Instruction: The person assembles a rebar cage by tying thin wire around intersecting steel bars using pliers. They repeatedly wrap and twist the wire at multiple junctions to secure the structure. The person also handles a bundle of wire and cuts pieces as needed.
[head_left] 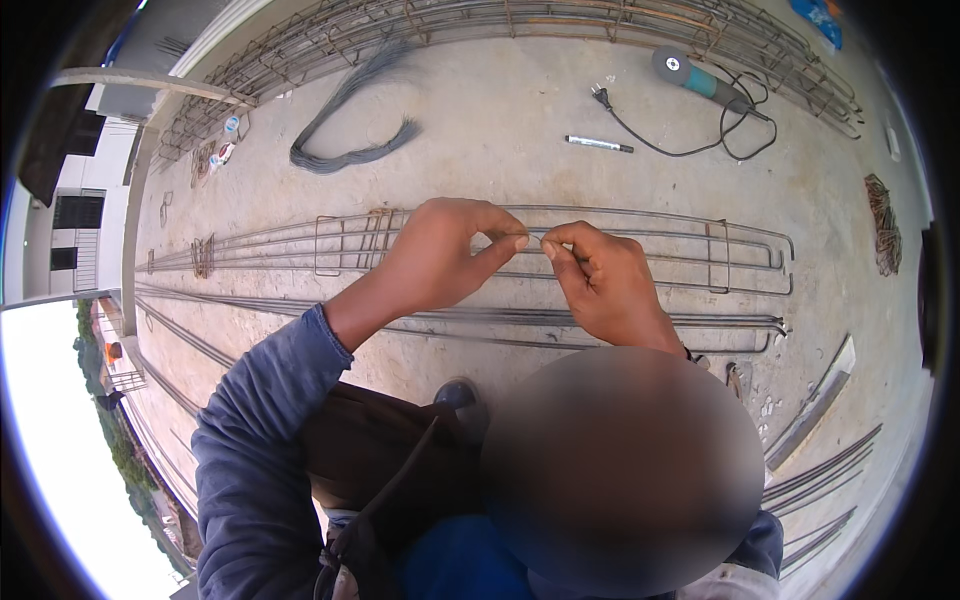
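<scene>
item one, bar frame [672,215]: laid on the concrete floor, long axis running left to right across the view, ends of the bars hooked at the right. rectangular stirrups [328,246] sit around the bars, several bunched close together beside the left wrist. the frame lies beyond and beneath the grip as viewed; no contact with the fingers could be confirmed.

item two, grip: left hand [440,250] and right hand [608,282] face each other, fingertips just apart, each with thumb and forefinger pinched together. a fine strand seems to bridge the two pinches, in line with the bars; too thin to verify, so what is grasped cannot be told. the right hand is nearer the hooked end; the left is nearer the bunched stirrups.

item three, surroundings: loose straight bars [480,317] lie on the person's side of the frame, roughly parallel to it. on the far side: a bent bundle of thin wire [340,163] to the left, a marker pen [598,144] and a corded angle grinder [712,85] to the right. farther out, a long reinforcement cage [560,20] spans the upper edge.
</scene>
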